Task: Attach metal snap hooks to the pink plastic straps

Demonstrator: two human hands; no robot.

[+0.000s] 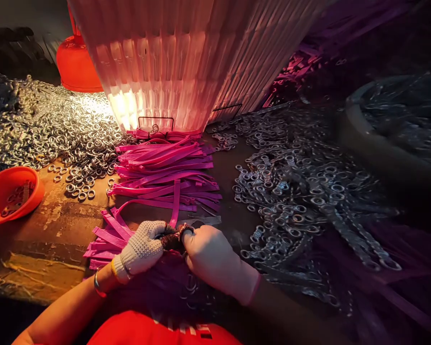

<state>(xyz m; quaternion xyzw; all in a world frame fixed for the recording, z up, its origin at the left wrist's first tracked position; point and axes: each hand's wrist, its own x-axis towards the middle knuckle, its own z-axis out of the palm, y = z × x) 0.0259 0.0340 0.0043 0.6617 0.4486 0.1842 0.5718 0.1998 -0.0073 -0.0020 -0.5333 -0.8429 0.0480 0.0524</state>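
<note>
My left hand [141, 249], in a dotted knit glove, is closed near the front of the table, its fingers pinched around a pink strap [175, 203] that bends up and over to the left. Touching it on the right, my right hand [211, 256], in a smooth pale glove, is closed too; a small dark ring [185, 230] shows at its thumb. What lies between its fingers is hidden. More pink straps [165, 167] lie in bundles beyond my hands, and others [107, 237] fan out beside my left hand.
Metal rings [82, 143] are heaped at the left under a red lamp [79, 64]. An orange bowl [36, 191] stands at the left edge. Ringed metal pieces [290, 191] cover the right side, near a large basin [359, 124]. Corrugated sheets [165, 57] rise behind.
</note>
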